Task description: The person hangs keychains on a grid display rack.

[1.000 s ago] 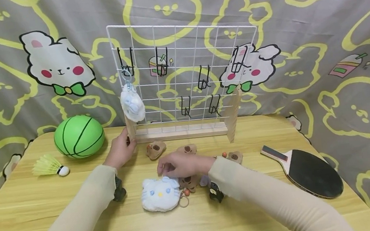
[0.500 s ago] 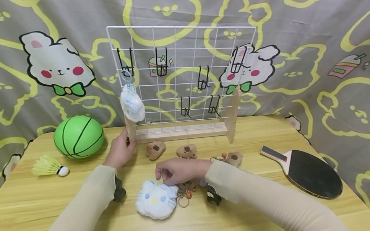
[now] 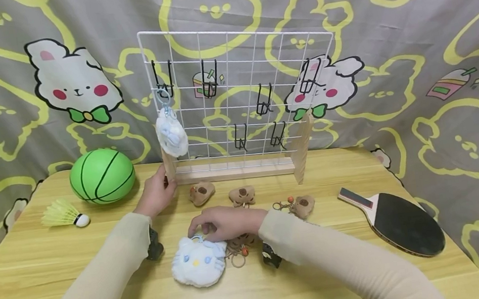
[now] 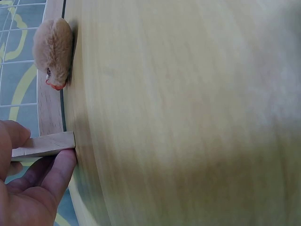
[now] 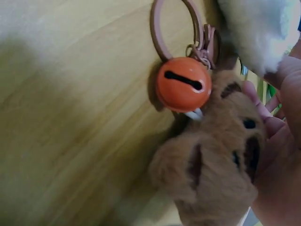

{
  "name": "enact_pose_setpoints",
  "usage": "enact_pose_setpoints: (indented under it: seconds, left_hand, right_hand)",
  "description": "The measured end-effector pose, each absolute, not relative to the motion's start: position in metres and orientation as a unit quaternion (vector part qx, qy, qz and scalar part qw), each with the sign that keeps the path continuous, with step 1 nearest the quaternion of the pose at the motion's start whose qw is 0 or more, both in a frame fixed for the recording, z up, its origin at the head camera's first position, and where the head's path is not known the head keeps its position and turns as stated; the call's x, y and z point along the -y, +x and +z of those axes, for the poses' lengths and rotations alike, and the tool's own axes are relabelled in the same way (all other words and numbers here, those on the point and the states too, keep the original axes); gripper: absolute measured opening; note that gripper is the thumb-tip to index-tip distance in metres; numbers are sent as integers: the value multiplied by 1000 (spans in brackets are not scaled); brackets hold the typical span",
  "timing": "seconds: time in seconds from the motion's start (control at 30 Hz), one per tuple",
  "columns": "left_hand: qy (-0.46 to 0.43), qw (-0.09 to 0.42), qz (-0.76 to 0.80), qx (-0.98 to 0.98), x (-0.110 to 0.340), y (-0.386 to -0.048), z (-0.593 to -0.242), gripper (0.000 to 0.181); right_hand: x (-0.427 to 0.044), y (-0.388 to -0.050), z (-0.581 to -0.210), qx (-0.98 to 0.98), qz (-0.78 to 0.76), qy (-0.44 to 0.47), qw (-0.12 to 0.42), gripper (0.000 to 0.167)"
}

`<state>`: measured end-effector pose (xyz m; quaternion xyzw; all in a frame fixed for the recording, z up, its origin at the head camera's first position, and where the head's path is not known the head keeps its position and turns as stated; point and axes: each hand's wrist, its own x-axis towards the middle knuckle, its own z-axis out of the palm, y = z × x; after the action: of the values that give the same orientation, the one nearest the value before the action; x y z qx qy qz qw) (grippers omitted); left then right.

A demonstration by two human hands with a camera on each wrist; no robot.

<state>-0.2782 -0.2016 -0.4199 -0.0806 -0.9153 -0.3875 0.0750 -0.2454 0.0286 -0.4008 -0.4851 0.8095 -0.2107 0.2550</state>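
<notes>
My left hand (image 3: 155, 193) grips the wooden left foot of the white wire rack (image 3: 235, 171); in the left wrist view, thumb and fingers (image 4: 61, 172) pinch that wooden piece (image 4: 49, 143) from both sides. A white cat plush with blue eyes (image 3: 198, 263) lies on the table, its blue ring under the curled fingers of my right hand (image 3: 226, 222), which pinches it near the bow. Beneath that hand lies a brown plush (image 5: 211, 160) with an orange bell (image 5: 183, 84), partly hidden in the head view. Another white plush (image 3: 172, 135) hangs at the rack's left.
Several black hooks sit on the rack. Other brown plushes (image 3: 202, 193) (image 3: 242, 195) (image 3: 304, 206) lie before it. A green ball (image 3: 102, 176) and a shuttlecock (image 3: 62, 213) are at the left, a black paddle (image 3: 405, 224) at the right.
The white cat plush has shifted left and toward the table's front, tilting slightly, as my right hand moved left. More of the brown plushes shows. My left hand has stayed on the rack.
</notes>
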Motion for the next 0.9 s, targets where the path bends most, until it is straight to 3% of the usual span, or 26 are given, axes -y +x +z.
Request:
enact_pose_setpoints:
  seconds: [0.23, 0.77, 0.9]
  left_hand:
    - [-78, 74, -383, 917, 202, -278, -419, 48]
    - [-76, 66, -384, 918, 203, -278, -420, 51]
    - [-77, 64, -386, 917, 202, -278, -419, 52]
  right_hand:
    - [-27, -245, -404, -814, -211, -482, 246, 31]
    - [-33, -249, -406, -819, -260, -428, 282, 8]
    - [-36, -250, -403, -814, -278, -423, 285, 9]
